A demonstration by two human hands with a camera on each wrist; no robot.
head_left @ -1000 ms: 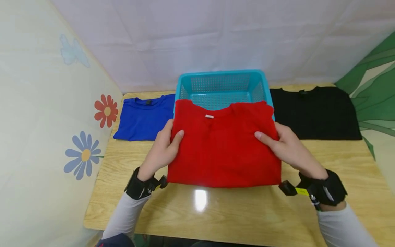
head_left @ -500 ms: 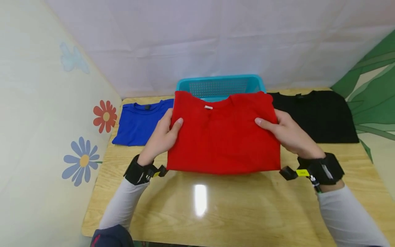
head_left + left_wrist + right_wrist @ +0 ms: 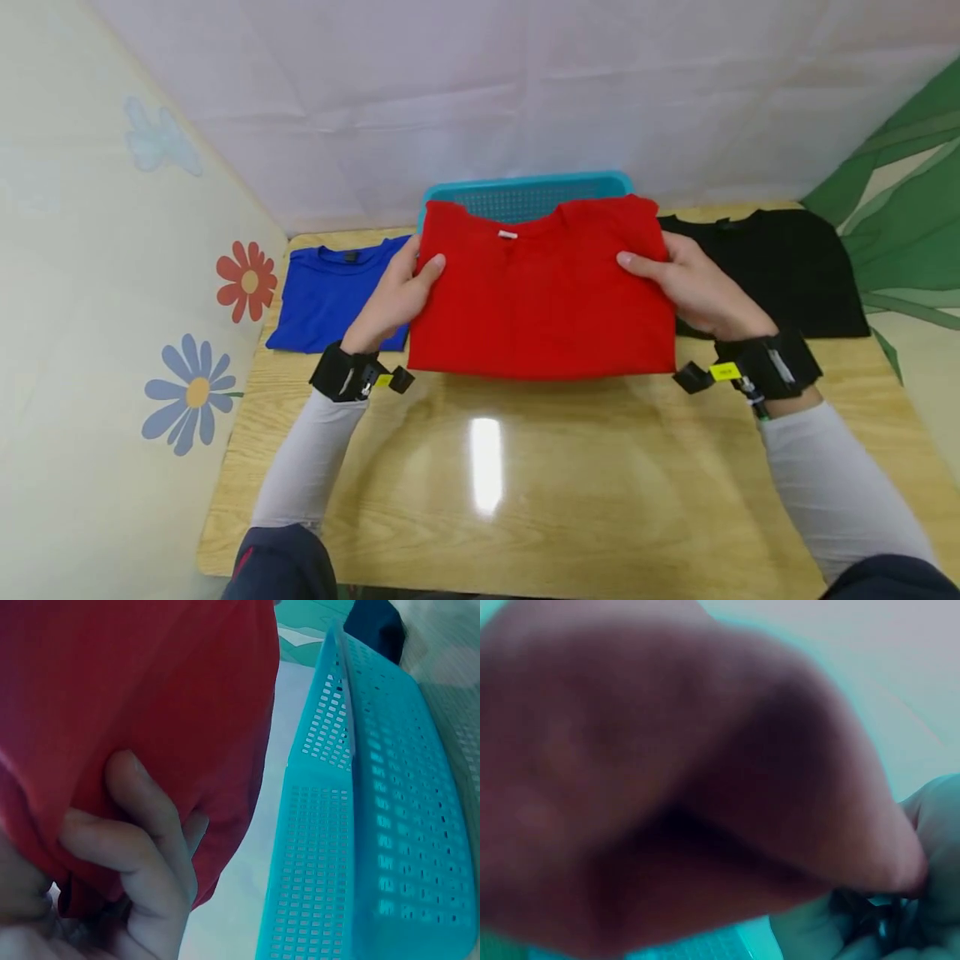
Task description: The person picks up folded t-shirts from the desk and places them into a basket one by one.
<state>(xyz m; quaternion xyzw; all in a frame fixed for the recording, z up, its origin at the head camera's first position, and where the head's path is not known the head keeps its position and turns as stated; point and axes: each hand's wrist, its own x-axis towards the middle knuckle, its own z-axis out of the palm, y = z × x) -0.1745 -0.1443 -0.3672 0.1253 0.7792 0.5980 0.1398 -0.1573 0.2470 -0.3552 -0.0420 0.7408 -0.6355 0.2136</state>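
A folded red T-shirt (image 3: pixel 540 300) with a small white neck label spans the space between both hands in the head view. My left hand (image 3: pixel 393 296) grips its left side, thumb on top; the left wrist view shows curled fingers (image 3: pixel 150 840) pressed into the cloth underneath. At the opposite side my right hand (image 3: pixel 697 283) pinches the edge, its thumb also on top. Behind the shirt stands a turquoise perforated basket (image 3: pixel 525 190), mostly covered by the red cloth in the head view. Blurred cloth (image 3: pixel 667 772) fills most of the right wrist view.
To the left of the basket a folded blue T-shirt (image 3: pixel 322 292) lies on the wooden table (image 3: pixel 585 492). A folded black T-shirt (image 3: pixel 780 275) lies to its right. A white curtain-like backdrop (image 3: pixel 480 92) rises behind, and a flower-painted wall (image 3: pixel 90 292) stands at the left.
Both hands have carried the red T-shirt forward, away from the body. It now overlaps more of the basket, whose inside is mostly hidden in the head view.
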